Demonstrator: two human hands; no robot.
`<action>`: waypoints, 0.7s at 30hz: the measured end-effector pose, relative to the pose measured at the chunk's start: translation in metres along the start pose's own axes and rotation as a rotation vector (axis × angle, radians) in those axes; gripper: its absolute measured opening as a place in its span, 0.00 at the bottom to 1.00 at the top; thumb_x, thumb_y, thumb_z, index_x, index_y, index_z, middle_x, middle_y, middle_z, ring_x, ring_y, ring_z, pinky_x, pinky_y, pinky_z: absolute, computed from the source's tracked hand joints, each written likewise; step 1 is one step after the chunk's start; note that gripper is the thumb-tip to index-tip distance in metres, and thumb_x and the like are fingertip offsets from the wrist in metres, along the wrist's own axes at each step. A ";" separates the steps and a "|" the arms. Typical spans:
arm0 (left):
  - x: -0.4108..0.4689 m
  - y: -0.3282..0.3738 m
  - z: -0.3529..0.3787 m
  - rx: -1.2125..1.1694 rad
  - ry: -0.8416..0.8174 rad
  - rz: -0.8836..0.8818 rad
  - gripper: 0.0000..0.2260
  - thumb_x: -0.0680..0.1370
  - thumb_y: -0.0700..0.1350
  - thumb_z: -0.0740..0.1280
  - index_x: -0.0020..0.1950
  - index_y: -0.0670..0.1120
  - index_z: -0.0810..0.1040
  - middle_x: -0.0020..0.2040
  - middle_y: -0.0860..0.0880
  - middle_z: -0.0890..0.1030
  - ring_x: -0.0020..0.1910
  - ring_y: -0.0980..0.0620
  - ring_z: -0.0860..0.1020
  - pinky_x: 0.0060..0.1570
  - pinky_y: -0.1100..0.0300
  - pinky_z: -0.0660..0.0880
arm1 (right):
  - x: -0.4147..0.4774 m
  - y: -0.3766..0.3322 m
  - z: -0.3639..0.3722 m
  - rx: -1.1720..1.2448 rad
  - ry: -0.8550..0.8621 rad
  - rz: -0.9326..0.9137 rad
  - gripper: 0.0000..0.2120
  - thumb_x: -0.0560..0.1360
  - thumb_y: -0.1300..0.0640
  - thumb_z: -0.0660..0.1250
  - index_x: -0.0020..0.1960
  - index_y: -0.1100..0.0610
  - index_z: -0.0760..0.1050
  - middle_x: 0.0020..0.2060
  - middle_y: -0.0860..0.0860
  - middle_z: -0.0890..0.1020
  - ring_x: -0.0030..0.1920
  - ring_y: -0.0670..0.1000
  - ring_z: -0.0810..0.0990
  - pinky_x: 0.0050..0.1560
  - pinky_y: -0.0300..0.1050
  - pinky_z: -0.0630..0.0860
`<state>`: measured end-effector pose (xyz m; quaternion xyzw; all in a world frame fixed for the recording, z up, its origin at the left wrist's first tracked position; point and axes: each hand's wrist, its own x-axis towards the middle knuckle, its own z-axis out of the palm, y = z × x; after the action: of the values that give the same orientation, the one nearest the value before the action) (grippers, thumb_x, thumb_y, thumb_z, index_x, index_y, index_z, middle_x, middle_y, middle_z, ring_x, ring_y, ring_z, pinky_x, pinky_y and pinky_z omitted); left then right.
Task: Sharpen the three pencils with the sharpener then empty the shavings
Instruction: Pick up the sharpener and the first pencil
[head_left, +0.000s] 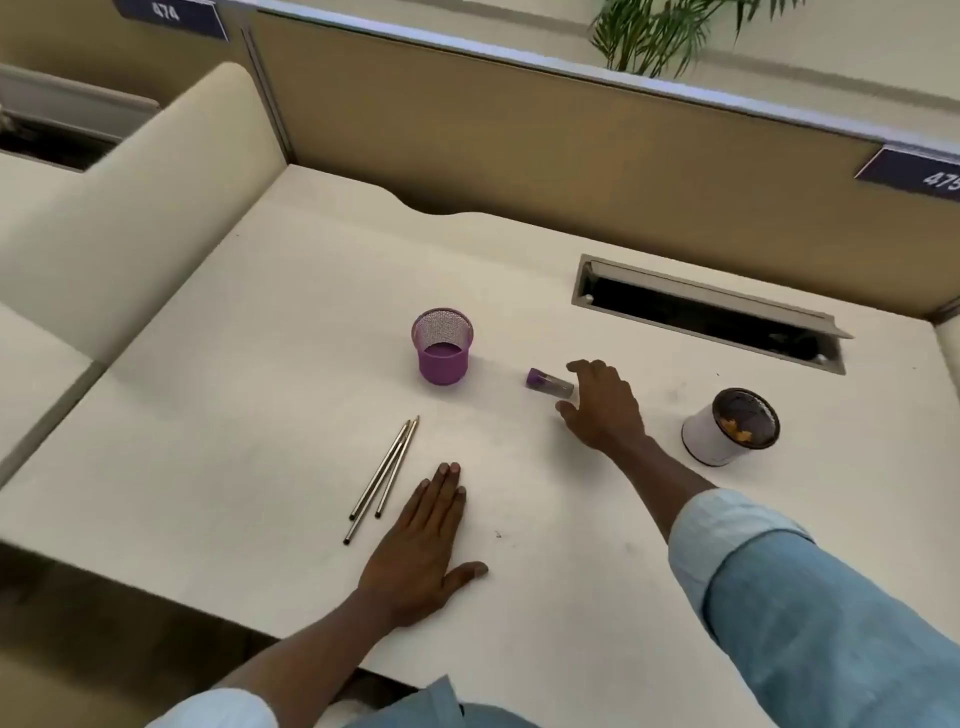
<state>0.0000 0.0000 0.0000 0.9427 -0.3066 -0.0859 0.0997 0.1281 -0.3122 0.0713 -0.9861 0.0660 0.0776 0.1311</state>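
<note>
I saw bare bench (291, 395) left of the pencils (385, 475) and the purple mesh cup (442, 347). Rightward the white pot (701, 436) and open cable slot (706, 312) blocked passage; the partition (519, 156) walled the far edge.

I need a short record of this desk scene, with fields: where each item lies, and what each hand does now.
pencils: three, lying side by side on the desk
sharpener: on its side, purple cap toward the mesh cup
mesh cup: purple, upright, no pencils inside
white cup: at the right, orange-brown bits inside, likely shavings
left hand: flat on the desk, beside the pencils
right hand: at the sharpener's clear end; grip uncertain
</note>
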 end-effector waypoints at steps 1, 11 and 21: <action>0.000 0.001 0.001 0.013 0.006 0.016 0.45 0.86 0.72 0.52 0.88 0.38 0.53 0.90 0.39 0.46 0.90 0.42 0.44 0.85 0.48 0.46 | 0.004 -0.003 0.000 -0.005 0.002 -0.021 0.28 0.80 0.50 0.71 0.77 0.55 0.69 0.69 0.58 0.76 0.69 0.62 0.74 0.66 0.56 0.71; 0.000 0.000 0.002 0.059 -0.019 0.013 0.44 0.86 0.71 0.52 0.89 0.38 0.50 0.90 0.40 0.44 0.90 0.43 0.41 0.85 0.46 0.48 | 0.038 -0.026 0.018 0.000 -0.023 -0.088 0.25 0.80 0.58 0.69 0.76 0.51 0.73 0.66 0.55 0.79 0.67 0.61 0.75 0.66 0.55 0.67; 0.000 -0.001 0.006 0.025 0.007 0.004 0.45 0.86 0.72 0.53 0.89 0.40 0.48 0.91 0.41 0.43 0.90 0.44 0.41 0.86 0.47 0.47 | 0.036 -0.027 0.032 0.247 0.108 -0.001 0.19 0.80 0.63 0.69 0.69 0.53 0.78 0.58 0.52 0.83 0.61 0.58 0.79 0.55 0.53 0.77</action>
<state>-0.0007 0.0001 -0.0062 0.9435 -0.3092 -0.0785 0.0892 0.1627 -0.2822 0.0416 -0.9653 0.0817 0.0154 0.2476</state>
